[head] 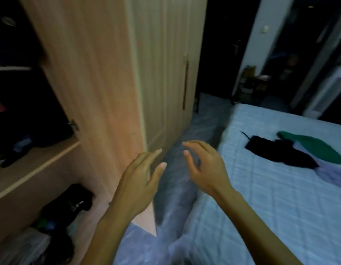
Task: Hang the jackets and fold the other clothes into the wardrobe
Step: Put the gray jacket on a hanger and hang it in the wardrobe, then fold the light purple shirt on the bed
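While clothes (276,152) lie on the bed (261,203), my left hand (141,178) and right hand (206,167) hover empty, each grip wide.

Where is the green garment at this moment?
In the head view the green garment lies at the far right on the bed, just right of the black garment, with a lilac garment below it.

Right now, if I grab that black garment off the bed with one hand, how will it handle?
Probably floppy: the black garment lies flat and limp on the bed, so it should drape and dangle. Likely light: it looks thin. It seems to touch the green garment, so it might drag that along.
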Available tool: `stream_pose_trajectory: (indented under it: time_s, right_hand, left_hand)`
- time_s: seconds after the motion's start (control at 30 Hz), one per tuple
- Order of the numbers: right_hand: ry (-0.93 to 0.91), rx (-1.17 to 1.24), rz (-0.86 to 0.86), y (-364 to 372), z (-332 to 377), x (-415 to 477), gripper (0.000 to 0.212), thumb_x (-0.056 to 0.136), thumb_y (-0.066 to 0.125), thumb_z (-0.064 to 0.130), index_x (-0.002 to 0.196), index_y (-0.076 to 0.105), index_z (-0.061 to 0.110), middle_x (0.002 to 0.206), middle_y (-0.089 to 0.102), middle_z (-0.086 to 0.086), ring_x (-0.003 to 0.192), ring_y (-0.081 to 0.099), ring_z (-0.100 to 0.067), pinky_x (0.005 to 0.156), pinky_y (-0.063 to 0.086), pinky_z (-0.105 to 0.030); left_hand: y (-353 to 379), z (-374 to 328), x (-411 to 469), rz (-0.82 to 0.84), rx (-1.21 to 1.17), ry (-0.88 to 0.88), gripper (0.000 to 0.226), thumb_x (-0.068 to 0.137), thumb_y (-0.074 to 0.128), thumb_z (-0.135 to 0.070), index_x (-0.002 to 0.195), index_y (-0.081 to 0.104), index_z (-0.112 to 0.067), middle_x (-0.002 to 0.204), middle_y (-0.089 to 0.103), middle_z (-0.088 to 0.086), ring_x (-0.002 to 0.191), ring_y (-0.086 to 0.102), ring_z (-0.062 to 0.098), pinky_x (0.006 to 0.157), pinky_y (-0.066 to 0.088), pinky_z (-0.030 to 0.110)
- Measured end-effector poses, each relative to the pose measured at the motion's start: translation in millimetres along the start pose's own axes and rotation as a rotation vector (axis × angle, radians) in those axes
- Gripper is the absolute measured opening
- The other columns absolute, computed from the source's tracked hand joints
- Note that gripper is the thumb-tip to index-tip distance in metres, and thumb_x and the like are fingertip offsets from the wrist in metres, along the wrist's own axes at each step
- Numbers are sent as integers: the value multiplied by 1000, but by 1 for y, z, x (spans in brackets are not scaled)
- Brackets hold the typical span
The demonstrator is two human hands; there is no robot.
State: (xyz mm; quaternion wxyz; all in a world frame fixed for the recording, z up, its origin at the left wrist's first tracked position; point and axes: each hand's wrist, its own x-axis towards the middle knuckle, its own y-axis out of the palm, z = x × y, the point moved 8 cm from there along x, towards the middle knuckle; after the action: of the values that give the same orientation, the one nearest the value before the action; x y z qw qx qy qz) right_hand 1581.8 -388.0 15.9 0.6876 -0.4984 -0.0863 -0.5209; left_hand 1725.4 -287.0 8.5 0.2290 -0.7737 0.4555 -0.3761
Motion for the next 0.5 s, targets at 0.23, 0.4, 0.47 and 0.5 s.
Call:
stream_pose_trajectory:
  time_s: [0.23, 0.4, 0.47, 0.5]
  right_hand:
    - [277, -257, -109, -71, -73, -49, 27, 92, 50, 29, 107, 67, 16, 107, 67, 1, 97, 61, -14, 85, 44, -21]
    - [504, -418, -125, -114, -110, -96, 31, 93, 46, 36, 112, 65, 20, 110, 66, 5, 101, 59, -11, 86, 43, -21]
    - [581, -465, -128, -131, -122, -120, 31, 94, 47, 36, 113, 65, 20, 111, 66, 6, 102, 58, -10, 87, 42, -21]
    - [623, -482, -130, -140, -128, -132, 31, 94, 47, 36, 114, 65, 21, 112, 65, 7, 103, 58, -9, 87, 42, -20]
  left_hand:
    - [110, -41, 39, 279, -191, 129, 57, 91, 40, -59, 137, 46, -25, 138, 47, -10, 126, 43, 7, 100, 28, 17]
    - [179, -74, 49, 445, -317, 225, 70, 82, 32, -66, 135, 49, -22, 135, 52, -5, 123, 47, 11, 105, 37, 29]
    - [207, -91, 47, 495, -353, 259, 66, 84, 34, -65, 134, 48, -23, 134, 53, -2, 123, 48, 15, 105, 39, 38]
    - [218, -101, 45, 513, -362, 283, 65, 85, 35, -64, 134, 48, -23, 133, 53, -2, 122, 49, 15, 105, 39, 38]
